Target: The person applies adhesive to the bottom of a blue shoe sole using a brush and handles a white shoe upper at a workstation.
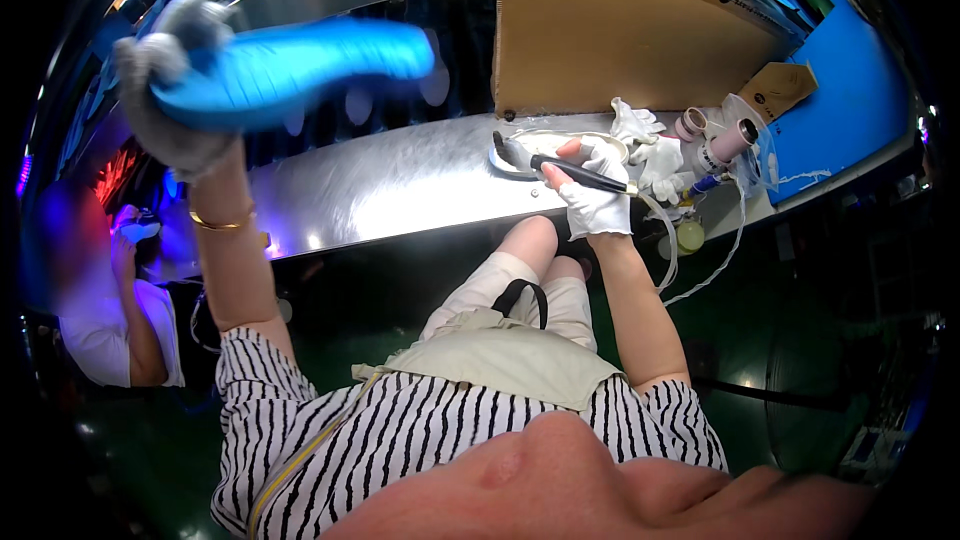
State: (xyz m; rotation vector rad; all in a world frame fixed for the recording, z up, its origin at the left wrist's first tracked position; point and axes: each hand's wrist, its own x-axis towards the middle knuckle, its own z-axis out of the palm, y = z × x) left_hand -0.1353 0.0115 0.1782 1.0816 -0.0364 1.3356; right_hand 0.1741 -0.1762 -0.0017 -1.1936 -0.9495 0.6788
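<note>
Raised at the upper left, my left hand (175,105) in a grey glove grips one end of a bright blue shoe sole (315,62). The sole is blurred by motion and points to the right. My right hand (598,202), in a white glove with bare fingertips, is closed around a black-handled brush (585,176). The brush's dark bristles point left, over the edge of a shallow pale dish (500,164) on the metal bench. From the handle's rear end a clear tube (668,230) hangs down.
A metal bench ledge (400,165) runs across in front of me. Cardboard (630,40) stands behind it. White gloves (655,160), pink-wrapped rolls (735,140) and a plastic bag lie at the right, beside a blue panel (850,90). Another person's arm (140,325) is at the left.
</note>
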